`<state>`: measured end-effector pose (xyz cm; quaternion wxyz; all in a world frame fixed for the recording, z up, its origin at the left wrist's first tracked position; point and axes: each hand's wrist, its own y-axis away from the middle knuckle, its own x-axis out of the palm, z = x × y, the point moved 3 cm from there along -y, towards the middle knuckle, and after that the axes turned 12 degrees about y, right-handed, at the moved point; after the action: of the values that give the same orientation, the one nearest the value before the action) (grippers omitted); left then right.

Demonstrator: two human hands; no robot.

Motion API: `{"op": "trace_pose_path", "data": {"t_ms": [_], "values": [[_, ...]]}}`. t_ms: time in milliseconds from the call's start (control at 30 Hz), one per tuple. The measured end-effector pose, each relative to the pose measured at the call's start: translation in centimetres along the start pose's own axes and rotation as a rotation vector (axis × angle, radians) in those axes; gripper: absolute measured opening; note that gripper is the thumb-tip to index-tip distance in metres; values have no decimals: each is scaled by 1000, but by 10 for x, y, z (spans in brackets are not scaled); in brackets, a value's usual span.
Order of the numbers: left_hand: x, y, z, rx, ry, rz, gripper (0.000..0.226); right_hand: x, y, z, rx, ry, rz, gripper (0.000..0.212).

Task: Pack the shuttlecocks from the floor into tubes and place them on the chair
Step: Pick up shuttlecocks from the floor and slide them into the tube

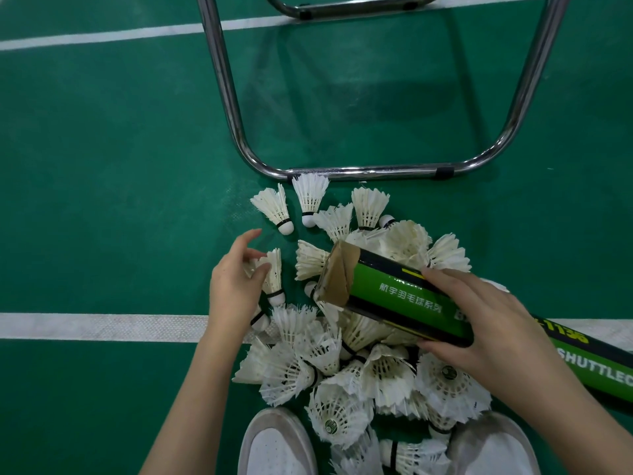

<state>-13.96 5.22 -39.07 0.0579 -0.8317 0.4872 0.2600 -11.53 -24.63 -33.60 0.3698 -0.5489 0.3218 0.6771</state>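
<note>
So over on the left there's just green court floor (102,166) with a white line (85,326) running across it. Then the left hand (236,286) comes in, fingers curled onto a single shuttlecock (272,274) lying on the floor at the edge of the heap, thumb on its feathers, looks like a pinch grip. Right next to that is the big pile of shuttlecocks (359,365), all white feathers, lying every which way on the floor, a few loose ones scattered just in front of the chrome chair frame (359,173) at the top. Two white shoes (277,443) poke in at the bottom with the pile between them. Above the pile is the green and black tube (404,299), tilted, open cardboard end pointing toward the left hand. Can't tell what's inside, the mouth looks dark and a bit squashed. The right hand (486,323) wraps around the tube's middle, fingers on top and thumb underneath, holding it clear of the floor.
</note>
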Motion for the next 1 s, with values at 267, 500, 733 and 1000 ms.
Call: {"op": "trace_pose_path", "data": {"t_ms": [267, 500, 733, 1000], "values": [[-9, 15, -21, -40, 104, -100, 39, 1, 0, 0, 3, -14, 10, 90], [-21, 44, -58, -22, 469, -154, 38, 2, -1, 1, 8, -10, 18, 91], [-14, 61, -70, -9, 516, -113, 39, 0, 0, 0, 23, -35, 22, 90], [-20, 65, -78, 38, 603, -224, 39, 2, 1, 1, 3, -22, 22, 91]]}}
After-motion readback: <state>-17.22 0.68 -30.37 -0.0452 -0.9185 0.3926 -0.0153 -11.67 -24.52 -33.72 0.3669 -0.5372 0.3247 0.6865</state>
